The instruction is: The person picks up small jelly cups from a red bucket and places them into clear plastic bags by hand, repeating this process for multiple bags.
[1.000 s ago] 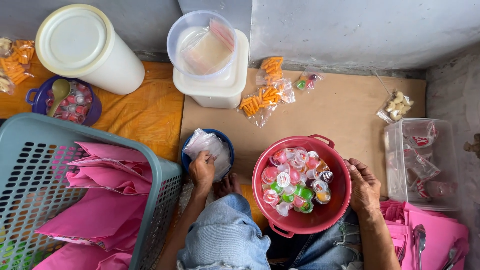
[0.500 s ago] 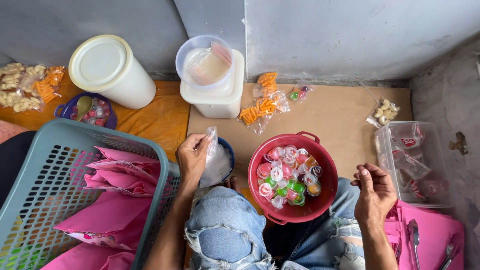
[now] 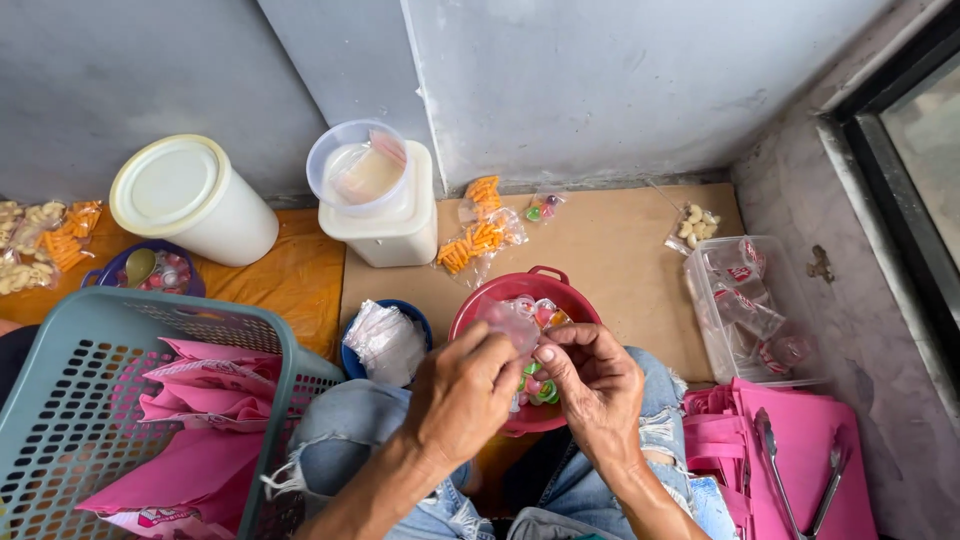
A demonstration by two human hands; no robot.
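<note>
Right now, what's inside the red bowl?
Small colourful wrapped jelly cups fill the red bowl. The left hand and right hand, pinching a clear bag, cover most of them.

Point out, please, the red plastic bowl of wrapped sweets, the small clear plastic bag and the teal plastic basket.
red plastic bowl point(image 3: 520, 291), head view, on its far rim.
small clear plastic bag point(image 3: 508, 322), head view, on its middle.
teal plastic basket point(image 3: 150, 311), head view, on its far rim.
</note>
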